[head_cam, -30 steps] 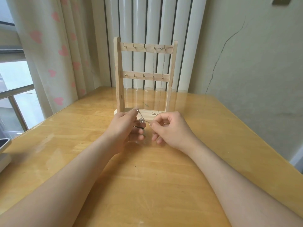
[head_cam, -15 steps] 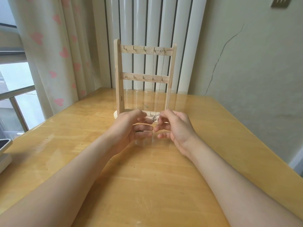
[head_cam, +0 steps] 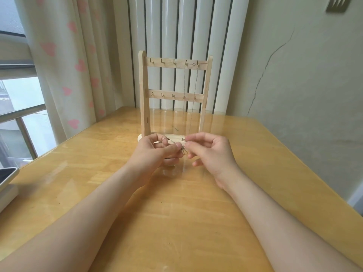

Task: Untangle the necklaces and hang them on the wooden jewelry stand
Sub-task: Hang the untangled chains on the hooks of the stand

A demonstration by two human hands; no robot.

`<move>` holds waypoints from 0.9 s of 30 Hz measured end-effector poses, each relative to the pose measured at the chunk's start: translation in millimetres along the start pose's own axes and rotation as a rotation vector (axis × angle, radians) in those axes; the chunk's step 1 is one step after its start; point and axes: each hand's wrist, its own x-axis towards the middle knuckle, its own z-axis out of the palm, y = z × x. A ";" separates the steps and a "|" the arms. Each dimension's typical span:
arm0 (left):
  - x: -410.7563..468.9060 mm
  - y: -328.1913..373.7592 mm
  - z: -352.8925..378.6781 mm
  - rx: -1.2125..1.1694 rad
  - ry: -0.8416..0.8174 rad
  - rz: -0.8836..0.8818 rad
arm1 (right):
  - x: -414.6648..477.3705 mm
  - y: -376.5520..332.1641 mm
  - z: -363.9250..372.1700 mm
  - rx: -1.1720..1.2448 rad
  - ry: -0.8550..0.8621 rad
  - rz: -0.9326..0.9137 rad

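A wooden jewelry stand [head_cam: 144, 91] with two hooked rails stands at the back of the table. One thin necklace [head_cam: 194, 99] hangs from the top rail's right hooks, its pendant low by the base. Just in front of the base, my left hand [head_cam: 157, 154] and my right hand [head_cam: 210, 152] hold a tangled silver necklace [head_cam: 183, 150] between them. Each hand pinches the fine chain with thumb and fingertips. A short length of it runs up over my left index finger.
The wooden table [head_cam: 176, 213] has a glossy top. A grey-and-white device [head_cam: 6, 183] sits at its left edge. Curtains with pink hearts [head_cam: 64, 65], a window and a white radiator [head_cam: 186, 36] stand behind the stand. A wall is at the right.
Both hands have risen slightly off the table and come closer together, re-gripping the tangled chain; the knot now sits between the fingertips.
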 end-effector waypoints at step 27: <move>-3.3 -2.7 5.3 0.469 -0.057 0.229 | 9.4 21.0 -6.0 -0.192 -0.096 -0.004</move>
